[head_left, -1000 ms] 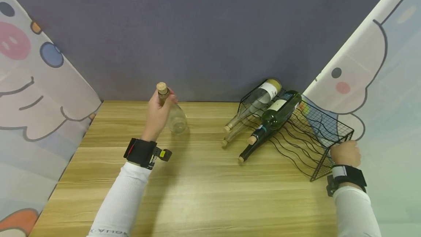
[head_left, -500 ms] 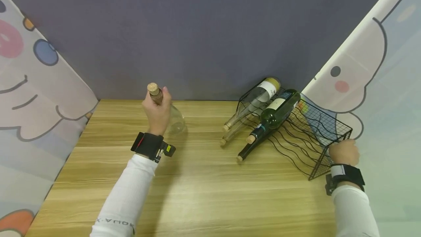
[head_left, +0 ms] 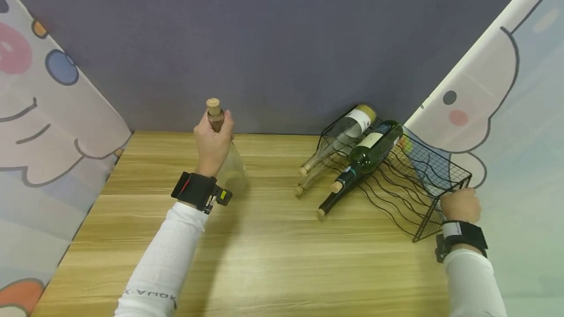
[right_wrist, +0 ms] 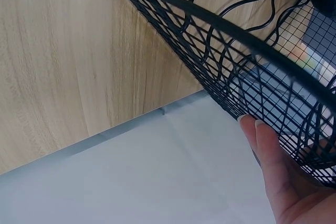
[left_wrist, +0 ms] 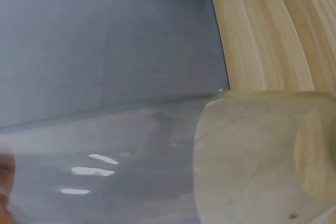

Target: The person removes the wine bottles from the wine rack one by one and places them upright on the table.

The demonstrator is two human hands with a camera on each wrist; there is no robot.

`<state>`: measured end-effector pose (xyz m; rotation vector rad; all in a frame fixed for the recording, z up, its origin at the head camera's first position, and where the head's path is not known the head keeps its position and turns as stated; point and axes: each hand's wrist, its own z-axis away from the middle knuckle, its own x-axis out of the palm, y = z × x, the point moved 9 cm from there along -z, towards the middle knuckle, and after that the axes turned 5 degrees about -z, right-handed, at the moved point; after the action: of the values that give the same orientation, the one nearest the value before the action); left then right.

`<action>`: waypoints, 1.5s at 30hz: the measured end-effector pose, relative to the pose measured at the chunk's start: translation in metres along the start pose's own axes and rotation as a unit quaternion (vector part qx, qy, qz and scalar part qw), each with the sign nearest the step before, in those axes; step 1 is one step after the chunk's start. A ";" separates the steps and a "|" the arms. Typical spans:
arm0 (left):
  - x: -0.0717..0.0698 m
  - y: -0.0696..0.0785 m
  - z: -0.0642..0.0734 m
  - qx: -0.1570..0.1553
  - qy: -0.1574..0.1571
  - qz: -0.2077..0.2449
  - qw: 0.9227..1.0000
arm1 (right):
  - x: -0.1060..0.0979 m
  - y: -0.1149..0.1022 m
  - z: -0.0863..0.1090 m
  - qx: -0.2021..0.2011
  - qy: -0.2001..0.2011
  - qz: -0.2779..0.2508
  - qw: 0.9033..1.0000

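My left hand (head_left: 212, 143) grips the neck of a clear glass bottle (head_left: 231, 172), its cork (head_left: 213, 106) showing above the thumb. The bottle leans, with its base toward the right, and its body is blurred. In the left wrist view, the clear glass (left_wrist: 105, 156) spans the lower half, with a pale label at its wide end. At the right, my right hand (head_left: 460, 205) holds the end wall of a black wire wine rack (head_left: 429, 224). The right wrist view has fingers (right_wrist: 270, 153) along the outside of the mesh (right_wrist: 226, 25).
Corked bottles lie in the rack's left part: a clear labelled one (head_left: 352, 128) and a green one (head_left: 372, 150) on top, a clear neck (head_left: 313, 180) and a dark neck (head_left: 337, 199) below. A grey wall (head_left: 282, 53) stands behind the wooden table (head_left: 282, 258).
The bottle in my left hand shifted left, then back right, and its cork now sits higher in view. My right hand and the rack stay nearly in place.
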<state>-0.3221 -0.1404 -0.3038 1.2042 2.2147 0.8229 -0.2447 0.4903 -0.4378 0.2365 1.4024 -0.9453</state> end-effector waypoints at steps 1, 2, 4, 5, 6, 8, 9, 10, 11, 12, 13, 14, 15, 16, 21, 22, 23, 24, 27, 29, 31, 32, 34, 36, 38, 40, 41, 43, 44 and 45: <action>0.000 0.000 0.000 -0.002 -0.003 -0.001 1.000 | 0.000 0.000 0.001 0.000 0.001 -0.001 1.000; 0.000 0.000 0.000 -0.005 -0.004 -0.002 1.000 | 0.001 0.000 0.001 0.001 0.002 -0.002 1.000; 0.000 0.000 0.000 -0.012 -0.009 -0.006 1.000 | 0.001 0.000 0.002 0.001 0.001 -0.004 1.000; 0.000 0.000 0.001 -0.016 -0.012 -0.007 1.000 | 0.002 0.001 0.003 0.001 0.001 -0.004 1.000; 0.000 -0.001 0.001 -0.023 -0.017 -0.004 1.000 | 0.002 0.001 0.003 0.000 0.002 -0.003 1.000; 0.002 -0.004 0.004 -0.039 -0.033 0.004 0.999 | 0.002 0.001 0.003 -0.001 0.002 -0.001 1.000; 0.003 -0.005 0.005 -0.045 -0.043 0.007 0.998 | 0.001 0.002 0.003 -0.001 0.003 0.000 1.000; 0.004 -0.007 0.007 -0.054 -0.052 0.012 0.997 | 0.001 0.002 0.003 -0.002 0.003 0.002 1.000; 0.005 -0.010 0.009 -0.060 -0.061 0.017 0.996 | 0.001 0.002 0.003 -0.003 0.003 0.002 1.000; 0.005 -0.012 0.011 -0.064 -0.069 0.024 0.995 | 0.001 0.002 0.003 -0.003 0.002 0.003 1.000; 0.006 -0.013 0.012 -0.064 -0.077 0.031 0.994 | 0.001 0.003 0.003 -0.003 0.001 0.002 1.000; 0.006 -0.015 0.014 -0.064 -0.084 0.040 0.994 | 0.002 0.003 0.003 -0.004 0.001 0.002 1.000; 0.006 -0.016 0.016 -0.062 -0.089 0.051 0.993 | 0.002 0.003 0.003 -0.004 0.001 0.001 1.000; 0.007 -0.016 0.017 -0.059 -0.094 0.061 0.992 | 0.002 0.003 0.003 -0.003 0.000 0.000 1.000; 0.008 -0.016 0.023 -0.041 -0.113 0.114 0.986 | 0.000 0.002 0.003 -0.005 0.002 -0.004 1.000; 0.009 -0.016 0.024 -0.042 -0.117 0.122 0.985 | 0.000 0.002 0.002 -0.006 0.002 -0.004 1.000; 0.010 -0.016 0.024 -0.046 -0.122 0.129 0.983 | -0.001 0.002 0.002 -0.008 0.005 -0.004 1.000; 0.011 -0.016 0.024 -0.051 -0.126 0.136 0.981 | -0.002 0.002 0.002 -0.009 0.007 -0.004 1.000; 0.012 -0.017 0.025 -0.067 -0.132 0.139 0.979 | -0.002 0.001 0.000 -0.010 0.010 -0.002 1.000; 0.012 -0.018 0.024 -0.077 -0.136 0.130 0.979 | -0.001 0.001 -0.001 -0.011 0.008 0.000 1.000; 0.012 -0.019 0.024 -0.082 -0.141 0.123 0.979 | 0.001 0.001 -0.002 -0.012 0.005 0.000 1.000; 0.013 -0.020 0.024 -0.083 -0.144 0.119 0.979 | 0.001 0.001 -0.002 -0.012 0.005 -0.001 1.000; 0.013 -0.021 0.023 -0.081 -0.150 0.113 0.979 | 0.002 0.002 -0.002 -0.011 0.001 -0.003 1.000; 0.014 -0.021 0.022 -0.078 -0.157 0.114 0.978 | 0.003 0.001 -0.001 -0.010 -0.001 -0.004 1.000; 0.015 -0.023 0.022 -0.078 -0.171 0.108 0.976 | 0.003 0.002 -0.001 -0.009 -0.004 -0.004 1.000; 0.015 -0.024 0.022 -0.080 -0.189 0.102 0.973 | 0.003 0.003 0.000 -0.008 -0.007 -0.004 1.000; 0.015 -0.024 0.022 -0.082 -0.198 0.099 0.972 | 0.003 0.002 0.000 -0.008 -0.004 -0.004 1.000; 0.016 -0.025 0.022 -0.085 -0.214 0.094 0.968 | 0.002 0.002 0.000 -0.007 -0.002 -0.006 1.000; 0.016 -0.025 0.022 -0.086 -0.220 0.093 0.967 | 0.001 0.001 0.000 -0.007 -0.001 -0.007 1.000; 0.016 -0.025 0.021 -0.087 -0.224 0.091 0.966 | 0.001 0.001 0.000 -0.007 0.000 -0.007 1.000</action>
<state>-0.3304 -0.1314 -0.3383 1.3635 1.6558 0.7120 -0.2441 0.4903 -0.4386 0.2152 1.4114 -0.9467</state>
